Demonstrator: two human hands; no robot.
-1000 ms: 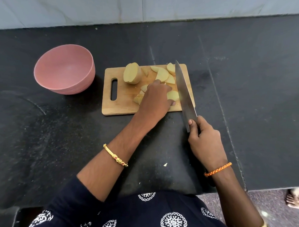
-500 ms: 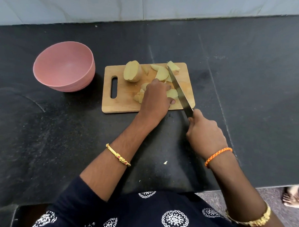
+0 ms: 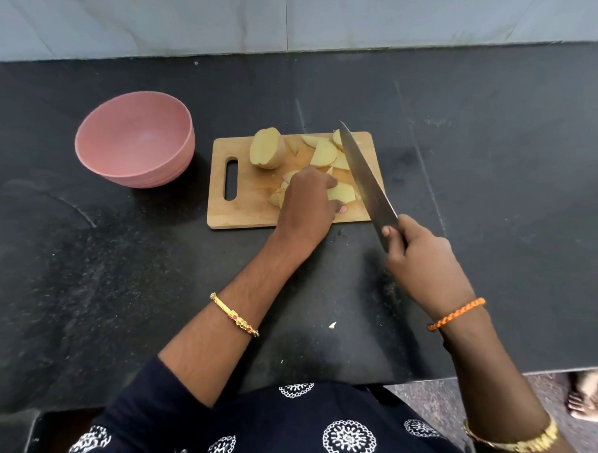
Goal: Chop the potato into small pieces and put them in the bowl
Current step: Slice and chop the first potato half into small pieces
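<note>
Potato wedge [image 3: 340, 194] lies crosswise under left hand [image 3: 305, 207] fingers; right hand [image 3: 418, 255] grips knife [image 3: 364, 179] pointing away.

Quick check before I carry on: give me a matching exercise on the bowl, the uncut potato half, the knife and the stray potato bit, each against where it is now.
Things:
1. pink bowl
2. potato half
3. knife
4. stray potato bit

Places:
A. on the black counter, near the person, off the board
B. at the far left part of the cutting board
C. held in the right hand, blade over the board's right side
D. on the counter, left of the board, with nothing in it

Pairs: 1-D, 2-B, 3-C, 4-A
</note>
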